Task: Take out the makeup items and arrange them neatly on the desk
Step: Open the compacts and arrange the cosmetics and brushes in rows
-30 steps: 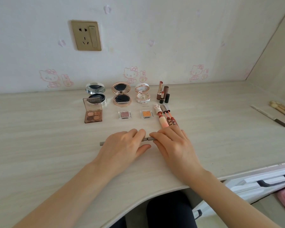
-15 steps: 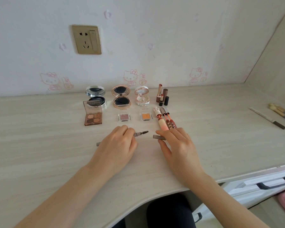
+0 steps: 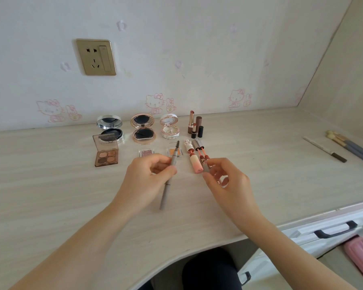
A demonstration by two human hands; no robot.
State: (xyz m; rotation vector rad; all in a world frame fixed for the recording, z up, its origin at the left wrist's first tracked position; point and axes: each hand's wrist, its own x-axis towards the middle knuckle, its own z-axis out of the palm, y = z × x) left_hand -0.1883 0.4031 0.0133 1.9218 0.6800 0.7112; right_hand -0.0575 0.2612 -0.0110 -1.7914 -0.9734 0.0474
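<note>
My left hand (image 3: 147, 176) holds a grey brow pencil (image 3: 167, 190) lifted off the desk (image 3: 50, 185), its spoolie brush end pointing up and away. My right hand (image 3: 224, 181) pinches the pencil's small grey cap (image 3: 205, 167). Behind them stand three open round compacts: silver (image 3: 110, 127), gold (image 3: 143, 127) and white (image 3: 169, 126). An eyeshadow palette (image 3: 106, 152), two small single shadows (image 3: 145, 153) (image 3: 174, 152), upright lipsticks (image 3: 195, 125) and lying lip glosses (image 3: 196, 159) sit in rows.
A thin pencil (image 3: 325, 152) and several brushes (image 3: 350, 148) lie at the desk's far right. A white drawer with a black handle (image 3: 333, 229) is open at the lower right. A wall socket (image 3: 95, 57) is above the desk.
The cap came off the brow pencil. My left hand lifted the pencil and turned it brush end up, while my right hand drew away to the right with the cap.
</note>
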